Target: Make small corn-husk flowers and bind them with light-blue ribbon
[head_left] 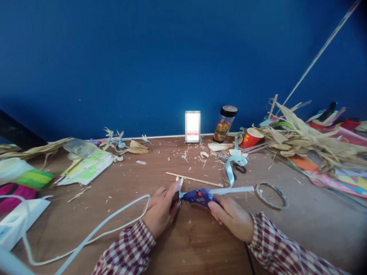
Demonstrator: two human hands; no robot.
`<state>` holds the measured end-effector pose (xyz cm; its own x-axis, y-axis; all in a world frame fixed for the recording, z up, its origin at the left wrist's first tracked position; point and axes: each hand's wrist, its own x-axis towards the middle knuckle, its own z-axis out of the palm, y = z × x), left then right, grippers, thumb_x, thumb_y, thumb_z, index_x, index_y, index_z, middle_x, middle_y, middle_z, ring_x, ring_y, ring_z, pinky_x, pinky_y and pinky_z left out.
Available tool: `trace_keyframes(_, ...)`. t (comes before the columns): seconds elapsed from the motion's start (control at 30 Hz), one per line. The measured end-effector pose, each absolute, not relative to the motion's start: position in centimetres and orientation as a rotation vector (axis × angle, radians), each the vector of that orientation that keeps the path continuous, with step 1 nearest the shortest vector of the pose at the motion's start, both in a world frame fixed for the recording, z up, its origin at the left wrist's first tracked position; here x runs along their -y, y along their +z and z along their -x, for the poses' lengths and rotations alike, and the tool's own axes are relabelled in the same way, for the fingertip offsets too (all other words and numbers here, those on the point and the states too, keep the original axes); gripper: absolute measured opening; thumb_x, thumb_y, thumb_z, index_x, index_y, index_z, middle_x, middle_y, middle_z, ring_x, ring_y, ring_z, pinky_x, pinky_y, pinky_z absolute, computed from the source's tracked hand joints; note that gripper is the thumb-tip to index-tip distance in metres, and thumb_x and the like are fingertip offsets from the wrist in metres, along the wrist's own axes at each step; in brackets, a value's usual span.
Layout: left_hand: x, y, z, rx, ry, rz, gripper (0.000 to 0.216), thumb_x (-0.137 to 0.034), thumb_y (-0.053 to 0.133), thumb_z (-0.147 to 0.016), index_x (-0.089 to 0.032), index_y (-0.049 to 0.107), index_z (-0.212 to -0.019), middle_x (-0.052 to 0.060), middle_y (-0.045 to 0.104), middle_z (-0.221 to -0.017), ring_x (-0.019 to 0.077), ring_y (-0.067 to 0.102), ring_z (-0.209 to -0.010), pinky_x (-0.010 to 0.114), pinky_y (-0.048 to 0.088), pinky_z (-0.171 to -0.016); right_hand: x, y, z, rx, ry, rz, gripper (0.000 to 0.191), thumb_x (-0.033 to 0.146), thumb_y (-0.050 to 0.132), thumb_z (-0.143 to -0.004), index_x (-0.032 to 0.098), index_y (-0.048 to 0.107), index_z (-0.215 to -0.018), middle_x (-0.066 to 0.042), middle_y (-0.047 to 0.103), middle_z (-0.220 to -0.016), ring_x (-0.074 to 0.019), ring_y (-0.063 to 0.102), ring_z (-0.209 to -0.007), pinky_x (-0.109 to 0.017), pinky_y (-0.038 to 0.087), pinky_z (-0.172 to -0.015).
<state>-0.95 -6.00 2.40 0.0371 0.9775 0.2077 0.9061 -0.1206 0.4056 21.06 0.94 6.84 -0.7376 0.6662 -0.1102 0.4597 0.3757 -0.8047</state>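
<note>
My right hand (233,217) is wrapped round the handle of a purple hot glue gun (197,196). A translucent glue stick (236,190) juts from its back end, and its nozzle points left. Against that nozzle, my left hand (159,210) pinches a small pale husk piece (180,181) between thumb and fingers, with a bit of light blue at the fingertips. Whether the nozzle touches the piece I cannot tell. Just beyond both hands lies a thin pale stick (195,179). A curled light blue ribbon (229,170) rests over dark-handled scissors (240,168).
A roll of tape (272,195) lies right of the glue stick. Farther back stand a black-lidded jar (224,124) and a red paper cup (252,137). Dried husks (309,139) pile up at right. White cable (114,208) loops near my left sleeve, beside a power strip (23,219).
</note>
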Motion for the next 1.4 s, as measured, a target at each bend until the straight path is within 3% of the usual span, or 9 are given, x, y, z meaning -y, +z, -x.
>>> trace_keyframes(0.83,6.13,2.5,0.82,-2.004,0.62,-2.158,0.057,-0.019,0.046,-0.077,-0.027,0.028,-0.131,0.005,0.059,-0.099,0.0198,0.051,-0.086,0.031,0.042,-0.073,-1.43,7.18,-20.68,2.455,1.222,1.014,0.032,0.035,0.027,-0.089,0.017,0.046,-0.071,0.001,0.051,-0.058,-0.0115,0.047,-0.053,-0.025,0.036,-0.054)
trace_keyframes(1.4,6.16,2.61,0.89,-1.966,0.638,-2.159,0.058,-0.019,0.043,-0.078,-0.026,0.024,-0.132,0.006,0.059,-0.098,0.0203,0.051,-0.087,0.031,0.042,-0.073,-1.62,7.41,-20.29,2.473,1.22,0.971,0.03,0.032,0.029,-0.089,0.017,0.05,-0.074,0.001,0.052,-0.055,-0.0122,0.048,-0.054,-0.025,0.036,-0.058)
